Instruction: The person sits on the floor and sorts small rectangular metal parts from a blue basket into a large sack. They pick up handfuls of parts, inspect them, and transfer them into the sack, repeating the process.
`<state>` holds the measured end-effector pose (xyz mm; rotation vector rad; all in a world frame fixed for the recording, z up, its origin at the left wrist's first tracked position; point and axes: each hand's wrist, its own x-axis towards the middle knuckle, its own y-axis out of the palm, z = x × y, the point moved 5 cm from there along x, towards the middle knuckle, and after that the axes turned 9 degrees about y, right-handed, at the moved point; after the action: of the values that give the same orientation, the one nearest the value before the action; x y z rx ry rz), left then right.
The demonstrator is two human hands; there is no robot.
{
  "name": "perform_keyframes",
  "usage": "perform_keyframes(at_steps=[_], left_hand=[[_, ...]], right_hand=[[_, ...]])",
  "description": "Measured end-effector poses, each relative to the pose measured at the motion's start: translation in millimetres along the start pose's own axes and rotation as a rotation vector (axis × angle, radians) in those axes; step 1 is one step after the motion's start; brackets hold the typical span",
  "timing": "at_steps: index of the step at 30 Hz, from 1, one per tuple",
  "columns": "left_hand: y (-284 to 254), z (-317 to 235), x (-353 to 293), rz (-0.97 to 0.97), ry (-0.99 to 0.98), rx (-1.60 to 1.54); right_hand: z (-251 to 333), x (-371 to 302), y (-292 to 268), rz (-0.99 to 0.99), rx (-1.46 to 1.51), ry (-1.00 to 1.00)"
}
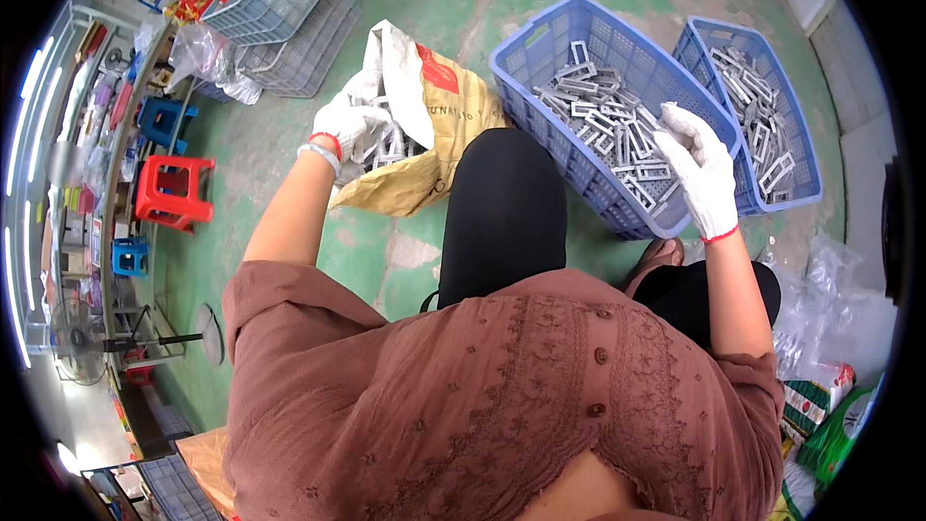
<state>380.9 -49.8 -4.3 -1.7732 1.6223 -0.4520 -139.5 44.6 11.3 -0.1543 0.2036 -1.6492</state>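
My left hand (346, 125), in a white knit glove, is closed at the left rim of a yellow-brown paper sack (429, 174) with a white lining. Its fingertips are partly hidden there. Inside the sack's mouth lie grey rectangular frame-like parts (389, 143). My right hand (701, 169), gloved the same way, hovers over the near right end of a blue plastic crate (540, 125). Its fingers are curved and apart from the thumb, with nothing seen between them. Many similar grey frames (608, 121) lie heaped in this crate.
A second blue crate (808, 174) of grey frames stands to the right. Grey crates (299, 48) are stacked at the far left, near red (174, 191) and blue stools (166, 123). Shelves line the left side. Clear plastic bags (820, 289) lie at the right by the wall.
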Motion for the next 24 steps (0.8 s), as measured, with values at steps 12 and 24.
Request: perform_keyframes(at_steps=[12,24], left_hand=[[99,-230,-57,0.36,0.257,-1.492],[241,-349,-136,0.528,0.287,-1.385]], right_hand=[[49,-21,31,0.23,-0.027,-0.042],[53,-36,-40,-0.091,0.189,-0.185]])
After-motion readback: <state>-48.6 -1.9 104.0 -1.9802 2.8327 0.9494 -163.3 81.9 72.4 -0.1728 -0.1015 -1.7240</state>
